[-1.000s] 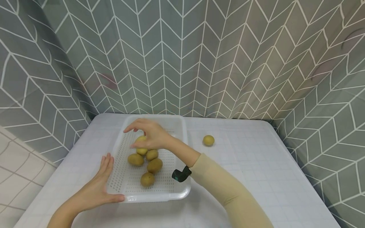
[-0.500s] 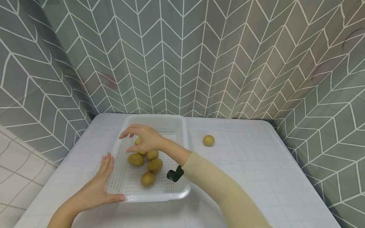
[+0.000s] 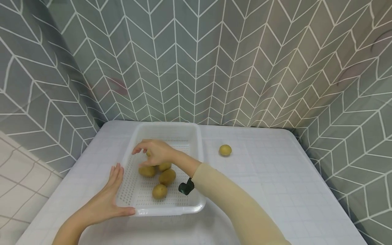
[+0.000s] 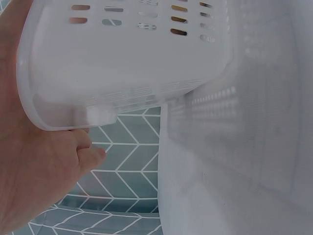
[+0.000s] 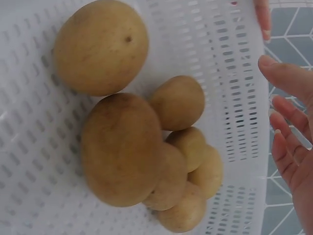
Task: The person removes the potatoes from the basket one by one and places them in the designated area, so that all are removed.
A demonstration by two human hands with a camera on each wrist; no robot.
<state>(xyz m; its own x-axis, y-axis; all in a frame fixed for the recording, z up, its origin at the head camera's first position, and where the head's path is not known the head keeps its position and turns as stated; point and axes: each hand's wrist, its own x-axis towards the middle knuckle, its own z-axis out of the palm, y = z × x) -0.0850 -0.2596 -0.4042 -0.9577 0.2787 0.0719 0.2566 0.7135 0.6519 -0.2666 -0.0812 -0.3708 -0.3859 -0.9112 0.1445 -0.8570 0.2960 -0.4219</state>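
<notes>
A white perforated plastic basket [image 3: 196, 163] holds several yellow-brown potatoes [image 3: 167, 177]. My left hand [image 3: 104, 199] rests on its near left corner, with straight fingers along the left side and the thumb over the front rim. The left wrist view shows that hand behind the basket's rounded corner [image 4: 68, 98]. Over the farther potatoes hovers my right hand [image 3: 156, 152], fingers loosely bent and spread from the thumb, holding nothing. It partly covers those potatoes in the head view. From the right wrist, the potatoes [image 5: 122, 147] lie heaped together, with the right hand [image 5: 293, 137] at the edge.
A single potato [image 3: 225, 150] lies on the white-covered table [image 3: 260, 177], right of the basket. Patterned grey curtains [image 3: 196, 61] enclose the table at the back and both sides. A dark wrist device [image 3: 186, 187] sits at my right sleeve.
My right hand has shifted slightly left and then toward the near side, over the potatoes. More of the far potatoes are covered now. The left hand stays at the basket corner.
</notes>
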